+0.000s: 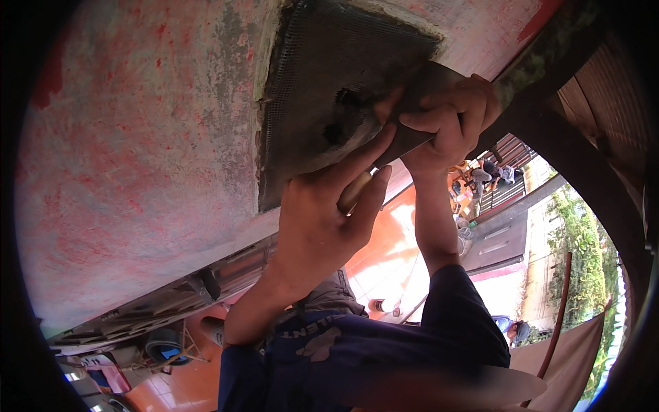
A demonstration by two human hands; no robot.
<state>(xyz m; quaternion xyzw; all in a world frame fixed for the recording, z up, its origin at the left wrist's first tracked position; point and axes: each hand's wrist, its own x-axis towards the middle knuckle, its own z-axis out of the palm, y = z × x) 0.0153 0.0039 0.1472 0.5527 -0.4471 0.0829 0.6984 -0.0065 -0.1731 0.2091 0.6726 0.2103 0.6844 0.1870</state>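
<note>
At the right edge of the dark panel (302, 89), my left hand (319, 216) grips a pale handle (357, 186), my right hand (454, 122) a flat plate (432, 80), with most seemingly covered and two hollows (351, 98) remaining.

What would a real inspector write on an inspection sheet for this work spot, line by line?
Surface: mottled pink-and-grey wall; dark mesh-textured patch with dark hollows.
Job's things: trowel, flat blade at the patch; contact unclear.
Clutter: black round container, lower left.
Hands: left hand grips the tan handle; right hand holds the blade.
Cables: nothing seen.
Surroundings: orange tiled floor, green plants, two other people.
</note>
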